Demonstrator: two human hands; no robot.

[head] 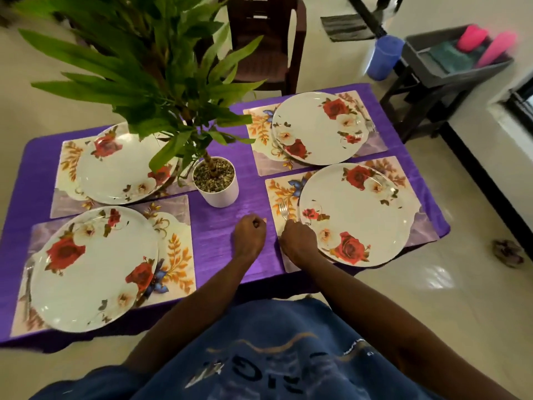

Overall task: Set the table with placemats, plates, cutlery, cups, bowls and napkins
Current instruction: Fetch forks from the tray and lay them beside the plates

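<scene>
On purple cloth point(219, 226), round glossy plate point(357, 215), fork point(284, 211)

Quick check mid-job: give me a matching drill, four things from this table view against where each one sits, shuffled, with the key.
Things:
1. fork
2. plant pot
3. left hand
4. pink cups

Places:
A. in the grey bin off the table
B. on the bare purple cloth, fingers curled
C. table centre, between the placemats
D. on the near right placemat, left of its plate

Pairs: 1-D, 2-C, 3-B, 4-A

Both bare arms are extended forward; the left hand point(249, 235) is curled, the right hand's point(298, 240) grip is closed on a fork point(284, 211).
</scene>
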